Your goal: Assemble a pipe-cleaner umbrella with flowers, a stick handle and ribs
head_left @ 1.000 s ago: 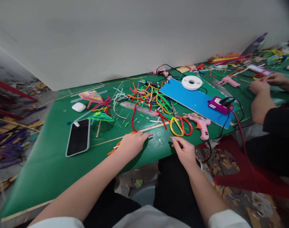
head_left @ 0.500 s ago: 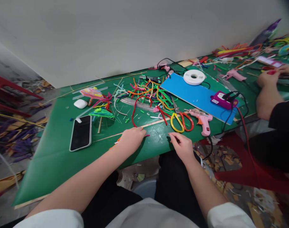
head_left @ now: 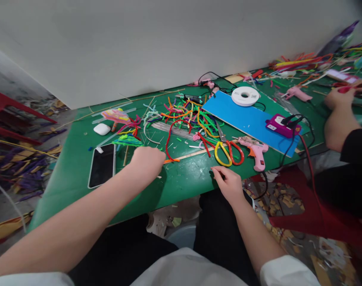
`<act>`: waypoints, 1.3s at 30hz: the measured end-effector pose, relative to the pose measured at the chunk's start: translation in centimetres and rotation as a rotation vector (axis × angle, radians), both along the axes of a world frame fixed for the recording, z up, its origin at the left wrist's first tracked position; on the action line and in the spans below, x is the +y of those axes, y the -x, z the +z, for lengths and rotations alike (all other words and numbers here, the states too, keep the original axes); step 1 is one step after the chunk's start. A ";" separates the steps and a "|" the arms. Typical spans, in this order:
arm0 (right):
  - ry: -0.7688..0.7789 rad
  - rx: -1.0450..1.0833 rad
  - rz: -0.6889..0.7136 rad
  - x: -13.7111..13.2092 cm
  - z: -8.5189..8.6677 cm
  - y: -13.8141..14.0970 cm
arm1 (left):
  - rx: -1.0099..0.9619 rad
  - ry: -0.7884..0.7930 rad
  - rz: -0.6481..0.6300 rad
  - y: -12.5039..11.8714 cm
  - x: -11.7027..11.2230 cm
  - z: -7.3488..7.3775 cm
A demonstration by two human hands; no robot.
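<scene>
My left hand (head_left: 148, 162) is curled, knuckles up, over the green table (head_left: 181, 180), right of the phone (head_left: 103, 166). Its fingertips are hidden, so what they hold cannot be made out. Just beyond it lies a green-and-blue pipe-cleaner piece (head_left: 128, 140) on a stick. To its right, an orange pipe cleaner (head_left: 172, 160) and a curved red pipe cleaner (head_left: 168, 142) rest by a thin wooden strip (head_left: 193, 154). My right hand (head_left: 228, 182) stays at the table's front edge, thumb and forefinger pinched; a tiny dark bit shows at the tips. Scissors (head_left: 228, 153) with yellow and red handles lie beyond it.
A tangle of coloured pipe cleaners (head_left: 191, 115) covers the middle back. Rightward are a pink glue gun (head_left: 258, 153), a blue board (head_left: 237, 119), a white ribbon roll (head_left: 245, 96) and a purple power strip (head_left: 282, 126) with cables. Another person's hand (head_left: 340, 97) works at far right.
My left hand has moved left and slightly away from me, uncovering the orange pipe cleaner. The small magenta piece beside it no longer shows. My right hand has hardly moved.
</scene>
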State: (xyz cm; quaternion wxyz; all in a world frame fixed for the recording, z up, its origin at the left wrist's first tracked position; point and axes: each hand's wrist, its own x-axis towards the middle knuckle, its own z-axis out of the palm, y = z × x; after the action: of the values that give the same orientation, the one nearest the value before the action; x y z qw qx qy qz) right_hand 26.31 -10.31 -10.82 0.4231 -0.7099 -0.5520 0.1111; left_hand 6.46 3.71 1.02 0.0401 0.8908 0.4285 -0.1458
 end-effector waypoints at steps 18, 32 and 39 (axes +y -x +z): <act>-0.004 -0.025 0.008 0.3 0.5 0.1 | -0.371 -0.214 -0.169 -5.1 3.8 -5.8; -0.002 -0.037 0.020 0.4 0.4 0.0 | -0.553 -0.022 -0.225 -12.0 0.6 -7.6; -0.003 -0.019 0.018 0.4 0.7 0.1 | -0.609 0.188 -0.183 -13.2 2.2 -8.2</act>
State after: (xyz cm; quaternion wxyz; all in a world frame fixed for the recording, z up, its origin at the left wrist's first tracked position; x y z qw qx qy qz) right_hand 26.23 -9.90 -10.14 0.4179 -0.7052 -0.5626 0.1074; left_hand 19.67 5.88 -7.20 0.2351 0.9206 0.2999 0.0854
